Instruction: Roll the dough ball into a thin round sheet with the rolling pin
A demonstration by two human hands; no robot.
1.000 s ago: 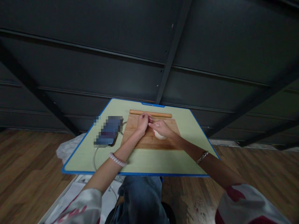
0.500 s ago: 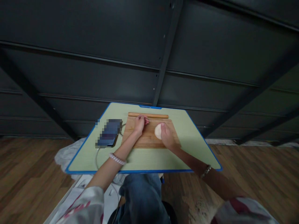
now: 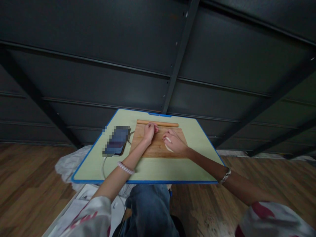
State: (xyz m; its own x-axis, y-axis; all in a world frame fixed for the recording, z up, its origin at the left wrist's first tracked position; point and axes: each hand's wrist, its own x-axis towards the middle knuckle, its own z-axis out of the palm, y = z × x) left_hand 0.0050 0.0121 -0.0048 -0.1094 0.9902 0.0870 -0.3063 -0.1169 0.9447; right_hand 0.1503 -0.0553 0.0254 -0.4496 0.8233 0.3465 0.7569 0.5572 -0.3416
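Observation:
Over a flat, pale piece of dough [image 3: 169, 144], my right hand [image 3: 174, 141] is curled with its fingers wrapped round the top and far side. Most of the dough is hidden under the palm; a white strip shows at the near left. The dough is at the right half of a wooden cutting board [image 3: 158, 151]. My left hand [image 3: 150, 132] rests at the board's far left part, its fingers curled in, with nothing showing in them. Just beyond it a wooden rolling pin [image 3: 158, 123] lies across the board's far edge.
A phone [image 3: 118, 141], partly pixelated, lies left of the board with a cable [image 3: 103, 168] by it. All stand on a pale green folding table [image 3: 153, 169] with a blue rim. Dark metal panels [image 3: 111, 85] rise behind. Crumpled white material [image 3: 71, 164] is at the left.
My right hand has turned from gripping the dough's right side to covering it from above, and the dough now shows only as a strip. My left hand has hardly moved.

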